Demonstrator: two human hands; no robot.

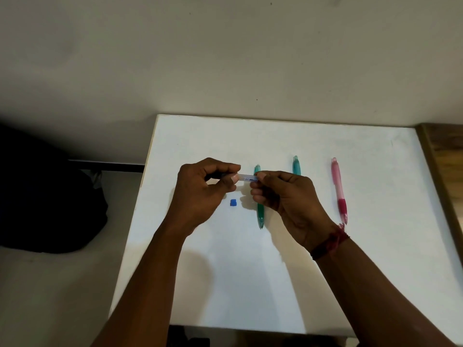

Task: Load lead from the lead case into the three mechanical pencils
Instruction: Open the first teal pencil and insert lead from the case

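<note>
As the fingers [226, 169] of the left hand [200, 194] curl round one end of the clear lead case [246, 177] and the thumb and forefinger of the right hand [290, 199] pinch the other, the slim tube hangs roughly level between them, above the white tabletop [275, 284]. Its small blue cap [233, 202] lies apart on the tabletop just below the left hand, so the case appears to be open, though which end is uncapped cannot be told.

The three mechanical pencils lie side by side. The green pencil [260, 214] passes under the right hand's fingers, the teal pencil [296, 167] is mostly hidden behind that hand, and the pink pencil [338, 189] lies well apart to the right. None is in hand, so loading seems not yet begun. A red thread band [332, 241] circles the right wrist.

The danger lies in the open tube. A slight tilt toward the uncapped end could send the thin leads sliding out together, to scatter or snap on the hard surface. Too firm a pinch while drawing one out could break it. The loose cap, near the left forearm's path, could be brushed off the tabletop.
</note>
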